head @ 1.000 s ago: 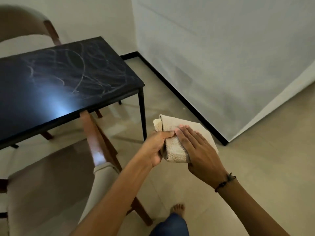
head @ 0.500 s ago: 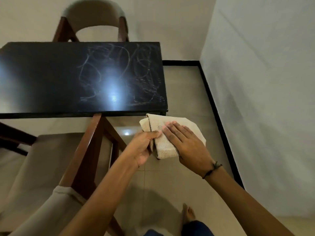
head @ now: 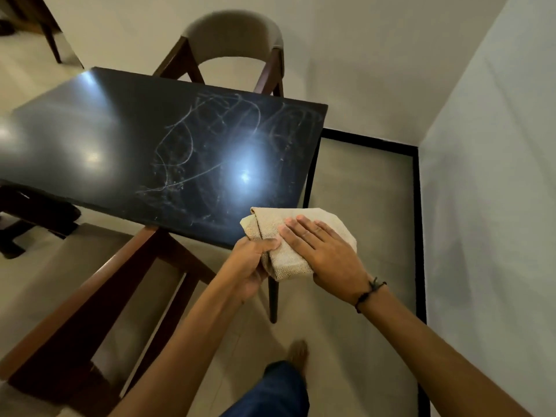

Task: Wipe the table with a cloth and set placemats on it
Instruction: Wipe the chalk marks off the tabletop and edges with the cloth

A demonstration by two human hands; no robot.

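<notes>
A folded beige cloth (head: 270,227) hangs in the air just over the near right corner of the black table (head: 120,152). My left hand (head: 251,263) grips the cloth's lower left fold from beneath, thumb curled over it. My right hand (head: 322,251) lies flat on top of the cloth with straight fingers. The tabletop is glossy and carries pale swirling smear marks across its right half. No placemats are in view.
A wooden chair with a beige back (head: 234,37) stands at the table's far side. Another wooden chair (head: 99,284) with a beige seat sits at the near side, left of my arms. A white wall (head: 487,176) with a black skirting strip runs along the right. My foot (head: 298,353) is on the tiled floor.
My view has swung over the table while I stepped nearer. The cloth and both hands have come up to the table's near right corner, the grip unchanged.
</notes>
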